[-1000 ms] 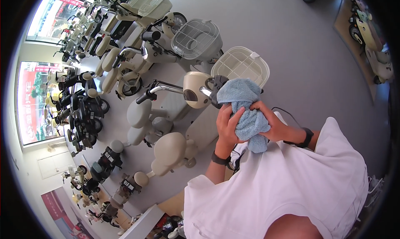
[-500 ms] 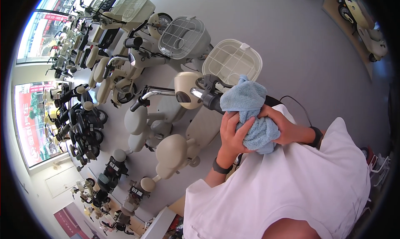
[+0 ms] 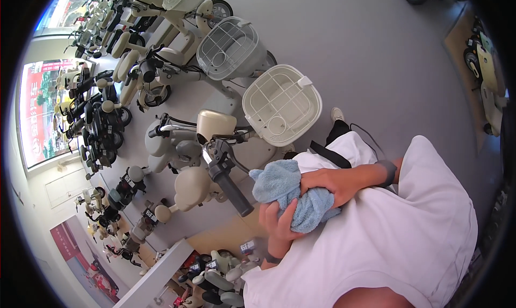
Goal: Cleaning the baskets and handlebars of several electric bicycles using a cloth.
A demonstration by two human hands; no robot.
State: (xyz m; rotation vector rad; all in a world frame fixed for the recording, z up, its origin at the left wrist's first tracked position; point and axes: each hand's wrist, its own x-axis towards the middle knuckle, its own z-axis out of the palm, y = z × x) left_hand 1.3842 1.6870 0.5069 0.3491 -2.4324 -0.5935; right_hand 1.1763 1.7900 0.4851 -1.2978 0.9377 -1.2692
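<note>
A light blue towel [image 3: 317, 214] is bunched in front of my white shirt, folded into soft lobes. My left hand [image 3: 278, 225] is closed around its near left side, with the fingers bent over the cloth. From the right, my right hand [image 3: 336, 183] grips its upper side, and some of those fingertips are hidden in the folds. Just left of the towel is the black handlebar grip [image 3: 234, 191] of a cream electric scooter. That scooter has a beige front cover [image 3: 215, 122], a beige seat [image 3: 192, 190] and a cream front basket [image 3: 298, 112] with a wire-grid lid.
Another scooter with a grey-white lidded basket [image 3: 226, 53] stands beyond. Rows of parked scooters [image 3: 110, 125] fill the left side toward the windows. A white counter or partition [image 3: 156, 276] stands lower left. More scooters rest on a wooden platform [image 3: 457, 45] at right.
The view has shifted, and the scooter's handlebar now lies further left and lower. The towel and both hands are lower, nearer my shirt and apart from the handlebar grip. Both hands still hold the towel.
</note>
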